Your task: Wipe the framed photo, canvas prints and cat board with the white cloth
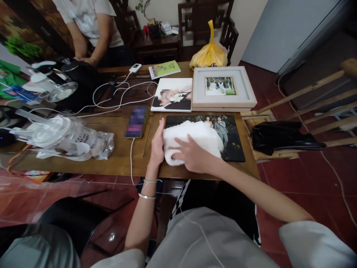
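A dark photo panel (231, 143) showing a couple lies near the front edge of the wooden table (122, 160). A folded white cloth (195, 136) rests on its left half. My right hand (192, 154) lies flat on the cloth with fingers spread, pressing it down. My left hand (157, 143) stands on edge against the panel's left side and touches the cloth's left end, fingers straight and together. Neither hand grips anything.
Behind the panel lie a white framed photo (223, 89) and a frameless print (173, 95). A phone (136, 121) on a white cable lies to the left, past it a clear plastic bag (64, 139). A yellow bag (209, 54), a black bag (276, 136) and another person (92, 29) are nearby.
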`<state>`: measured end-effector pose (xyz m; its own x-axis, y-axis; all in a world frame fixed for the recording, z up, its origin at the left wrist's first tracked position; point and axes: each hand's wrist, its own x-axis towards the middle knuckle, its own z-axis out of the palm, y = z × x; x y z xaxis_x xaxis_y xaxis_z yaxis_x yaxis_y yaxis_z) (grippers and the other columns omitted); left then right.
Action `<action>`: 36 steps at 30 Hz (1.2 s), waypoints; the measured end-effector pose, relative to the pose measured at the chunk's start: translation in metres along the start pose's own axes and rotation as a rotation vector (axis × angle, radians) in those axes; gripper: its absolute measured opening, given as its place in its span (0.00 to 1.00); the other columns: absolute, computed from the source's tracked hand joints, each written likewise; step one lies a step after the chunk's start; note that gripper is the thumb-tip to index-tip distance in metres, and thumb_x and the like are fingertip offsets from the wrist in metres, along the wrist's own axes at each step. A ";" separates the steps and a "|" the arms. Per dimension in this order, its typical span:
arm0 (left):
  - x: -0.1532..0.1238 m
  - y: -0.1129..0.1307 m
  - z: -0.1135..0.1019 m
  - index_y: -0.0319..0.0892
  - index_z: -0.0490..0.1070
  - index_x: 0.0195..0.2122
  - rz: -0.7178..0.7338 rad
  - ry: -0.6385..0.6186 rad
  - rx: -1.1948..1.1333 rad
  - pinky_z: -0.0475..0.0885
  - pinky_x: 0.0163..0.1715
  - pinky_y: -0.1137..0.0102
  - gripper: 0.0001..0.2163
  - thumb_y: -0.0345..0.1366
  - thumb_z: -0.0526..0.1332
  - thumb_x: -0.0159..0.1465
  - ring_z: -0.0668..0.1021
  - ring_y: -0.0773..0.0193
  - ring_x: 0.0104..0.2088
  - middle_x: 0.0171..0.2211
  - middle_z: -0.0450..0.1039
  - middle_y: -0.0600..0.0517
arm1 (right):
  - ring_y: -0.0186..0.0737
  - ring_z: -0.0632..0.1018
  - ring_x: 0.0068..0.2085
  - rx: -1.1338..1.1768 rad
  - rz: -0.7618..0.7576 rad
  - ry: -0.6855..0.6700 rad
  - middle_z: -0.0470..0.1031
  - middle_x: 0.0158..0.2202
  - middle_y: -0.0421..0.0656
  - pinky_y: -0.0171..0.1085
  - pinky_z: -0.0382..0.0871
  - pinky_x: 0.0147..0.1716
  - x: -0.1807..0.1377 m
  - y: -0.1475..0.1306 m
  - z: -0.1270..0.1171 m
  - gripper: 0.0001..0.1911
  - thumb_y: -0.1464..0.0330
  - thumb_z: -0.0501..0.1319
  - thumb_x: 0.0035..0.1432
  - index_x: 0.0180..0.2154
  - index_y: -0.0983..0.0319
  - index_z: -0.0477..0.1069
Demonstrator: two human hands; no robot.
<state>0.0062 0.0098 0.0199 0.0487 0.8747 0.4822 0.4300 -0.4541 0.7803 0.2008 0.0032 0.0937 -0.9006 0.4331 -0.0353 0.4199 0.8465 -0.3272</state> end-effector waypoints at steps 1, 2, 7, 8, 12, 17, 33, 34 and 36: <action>0.000 0.000 0.001 0.50 0.50 0.75 -0.006 -0.031 0.032 0.50 0.75 0.56 0.30 0.54 0.35 0.77 0.53 0.57 0.75 0.75 0.50 0.52 | 0.63 0.57 0.72 0.022 -0.002 -0.014 0.68 0.68 0.48 0.77 0.50 0.63 -0.011 -0.005 0.001 0.32 0.84 0.51 0.52 0.55 0.60 0.75; 0.000 0.000 0.001 0.49 0.51 0.74 -0.019 -0.069 0.064 0.50 0.75 0.56 0.30 0.54 0.37 0.77 0.54 0.57 0.75 0.75 0.51 0.51 | 0.62 0.57 0.72 0.042 0.005 -0.022 0.68 0.68 0.49 0.76 0.51 0.63 -0.025 -0.008 0.002 0.33 0.85 0.51 0.50 0.54 0.60 0.75; 0.001 -0.002 0.003 0.46 0.59 0.71 -0.079 -0.171 0.162 0.57 0.73 0.55 0.27 0.52 0.44 0.77 0.62 0.56 0.72 0.71 0.60 0.46 | 0.57 0.61 0.72 0.044 0.164 0.087 0.69 0.66 0.53 0.70 0.56 0.65 -0.106 0.012 0.008 0.30 0.83 0.53 0.44 0.47 0.59 0.76; 0.002 -0.003 0.004 0.45 0.61 0.70 -0.071 -0.175 0.184 0.58 0.73 0.54 0.26 0.51 0.45 0.77 0.63 0.56 0.72 0.71 0.62 0.45 | 0.56 0.63 0.71 0.029 0.228 0.125 0.69 0.66 0.53 0.68 0.57 0.66 -0.120 0.022 0.008 0.30 0.83 0.53 0.43 0.47 0.58 0.76; 0.003 -0.007 0.005 0.45 0.67 0.67 -0.019 -0.180 0.227 0.60 0.71 0.50 0.23 0.49 0.48 0.77 0.66 0.55 0.70 0.67 0.67 0.45 | 0.59 0.74 0.62 -0.040 0.451 0.247 0.75 0.62 0.51 0.66 0.61 0.64 -0.143 0.063 0.003 0.27 0.80 0.52 0.46 0.46 0.57 0.74; 0.003 -0.009 0.005 0.44 0.70 0.64 0.002 -0.180 0.229 0.61 0.70 0.48 0.20 0.45 0.52 0.76 0.67 0.54 0.70 0.67 0.68 0.43 | 0.53 0.79 0.43 -0.015 0.504 0.331 0.82 0.42 0.49 0.55 0.67 0.55 -0.075 0.092 -0.016 0.26 0.77 0.51 0.51 0.52 0.61 0.72; 0.003 -0.014 0.004 0.42 0.72 0.62 -0.013 -0.178 0.190 0.60 0.71 0.48 0.18 0.39 0.55 0.74 0.67 0.54 0.70 0.66 0.69 0.43 | 0.49 0.77 0.41 0.110 0.319 0.310 0.81 0.44 0.51 0.43 0.67 0.44 -0.005 0.109 -0.030 0.25 0.79 0.50 0.49 0.47 0.64 0.75; 0.004 -0.013 0.004 0.42 0.72 0.62 -0.011 -0.178 0.189 0.60 0.71 0.48 0.18 0.39 0.55 0.74 0.67 0.53 0.70 0.66 0.69 0.43 | 0.51 0.78 0.40 0.088 0.343 0.311 0.81 0.41 0.50 0.46 0.67 0.46 -0.024 0.118 -0.029 0.24 0.78 0.50 0.48 0.45 0.64 0.75; 0.004 -0.012 0.004 0.41 0.72 0.62 -0.009 -0.173 0.187 0.60 0.70 0.47 0.18 0.40 0.55 0.75 0.67 0.53 0.70 0.66 0.69 0.42 | 0.54 0.79 0.40 -0.003 0.386 0.321 0.81 0.36 0.49 0.56 0.64 0.54 -0.060 0.133 -0.026 0.20 0.78 0.51 0.47 0.41 0.62 0.74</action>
<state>0.0053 0.0191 0.0111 0.1908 0.9018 0.3877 0.5893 -0.4211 0.6895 0.3138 0.0981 0.0766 -0.6000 0.7878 0.1391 0.7166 0.6066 -0.3443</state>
